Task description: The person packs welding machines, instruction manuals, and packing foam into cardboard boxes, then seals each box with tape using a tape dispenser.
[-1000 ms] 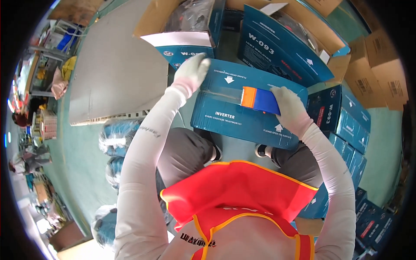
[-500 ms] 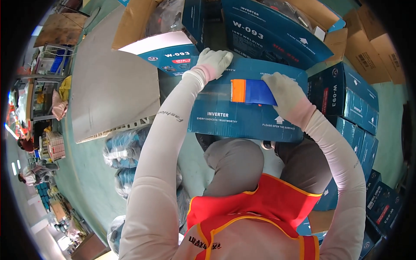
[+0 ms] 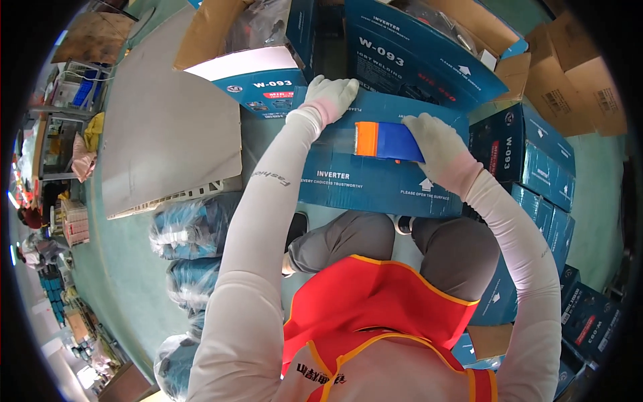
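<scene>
A closed blue carton (image 3: 375, 191) lies in front of my knees, and a strip of clear tape seems to run along its top. My gloved right hand (image 3: 439, 147) is closed around a blue and orange tape dispenser (image 3: 392, 141), held against the carton's top with the orange end pointing left. At the carton's far left corner, my gloved left hand (image 3: 330, 97) grips the edge with bent fingers. Part of that corner is hidden under the glove.
Two open blue cartons, one at the far left (image 3: 268, 87) and one at the far right (image 3: 415, 60), hold plastic-wrapped contents. More blue cartons (image 3: 546, 154) are stacked on my right, beside brown boxes (image 3: 569, 87). Plastic-wrapped blue items (image 3: 191, 231) line the floor left, near a grey board (image 3: 174, 127).
My knees have shifted a little to the left and the view has moved slightly. Both hands keep their places on the carton, and the tape dispenser has hardly moved.
</scene>
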A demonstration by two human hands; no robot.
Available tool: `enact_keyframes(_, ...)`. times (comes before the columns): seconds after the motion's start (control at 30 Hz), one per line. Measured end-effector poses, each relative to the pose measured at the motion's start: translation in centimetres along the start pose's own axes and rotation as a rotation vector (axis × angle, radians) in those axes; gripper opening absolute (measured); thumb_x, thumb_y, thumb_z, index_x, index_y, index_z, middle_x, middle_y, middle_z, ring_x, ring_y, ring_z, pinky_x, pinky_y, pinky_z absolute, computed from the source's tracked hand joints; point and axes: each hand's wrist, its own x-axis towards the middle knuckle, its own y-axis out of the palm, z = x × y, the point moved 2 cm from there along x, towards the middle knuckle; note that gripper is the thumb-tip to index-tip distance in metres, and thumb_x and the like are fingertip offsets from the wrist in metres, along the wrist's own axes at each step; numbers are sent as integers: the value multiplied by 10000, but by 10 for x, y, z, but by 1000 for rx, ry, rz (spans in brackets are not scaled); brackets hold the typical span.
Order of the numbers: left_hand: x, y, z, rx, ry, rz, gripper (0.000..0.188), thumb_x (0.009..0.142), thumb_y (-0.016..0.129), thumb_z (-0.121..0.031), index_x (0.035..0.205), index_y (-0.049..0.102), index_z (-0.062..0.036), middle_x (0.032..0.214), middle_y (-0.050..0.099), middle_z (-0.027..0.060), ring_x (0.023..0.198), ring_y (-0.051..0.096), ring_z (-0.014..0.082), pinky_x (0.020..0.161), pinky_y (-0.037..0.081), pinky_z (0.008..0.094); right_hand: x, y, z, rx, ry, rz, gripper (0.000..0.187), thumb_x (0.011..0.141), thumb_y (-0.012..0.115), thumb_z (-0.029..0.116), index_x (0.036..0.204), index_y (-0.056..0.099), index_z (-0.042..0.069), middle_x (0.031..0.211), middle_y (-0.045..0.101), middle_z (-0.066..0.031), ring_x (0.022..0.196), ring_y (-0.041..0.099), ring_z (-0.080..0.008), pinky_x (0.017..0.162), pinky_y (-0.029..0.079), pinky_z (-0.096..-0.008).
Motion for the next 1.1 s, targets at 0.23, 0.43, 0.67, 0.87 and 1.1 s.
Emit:
enact_keyframes(0.23, 4, 8, -12, 67, 50, -172, 360, 969, 313, -257, 1062, 631, -118, 1082, 673, 149, 1099, 596, 301, 1075, 314, 469, -5, -8, -21, 129, -30, 56, 572, 774, 695, 63, 1286, 444, 21, 1054, 569, -181, 996, 607, -355, 843, 509, -417)
enact_keyframes(0.43, -3, -7, -5, 315, 63, -50, 505, 678, 728, 4, 1144, 615, -157, 1086, 678, 94, 1020, 644, 287, 981, 421, 449, -49, -61, -80, -17, 75, 229, 734, 790, 710, 74, 1433, 373, 178, 1022, 579, -179, 928, 629, -361, 813, 523, -399)
enact_keyframes(0.67, 28, 4, -41, 7, -128, 46, 387, 936, 411, -375, 983, 660, -83, 967, 680, 183, 928, 627, 360, 986, 402, 447, -140, -16, -142, -24, 110, 295, 821, 803, 723, 98, 1475, 319, 341, 880, 508, -142, 763, 587, -311, 713, 502, -399)
enact_keyframes(0.87, 89, 22, -196, -185, 573, 60, 401, 919, 387, -198, 1256, 582, -100, 1298, 567, 146, 1215, 525, 290, 1058, 391, 378, -139, -9, -142, 73, 163, 283, 937, 709, 756, 17, 1479, 314, 315, 911, 501, -143, 798, 576, -306, 740, 502, -402)
enact_keyframes(1.1, 111, 46, -231, 81, 869, 164, 276, 930, 424, -261, 845, 629, -97, 739, 662, 136, 857, 614, 351, 797, 415, 438, -163, -8, -164, 90, 117, 211, 898, 695, 746, 0, 1451, 373, 307, 874, 492, -125, 752, 561, -290, 724, 501, -381)
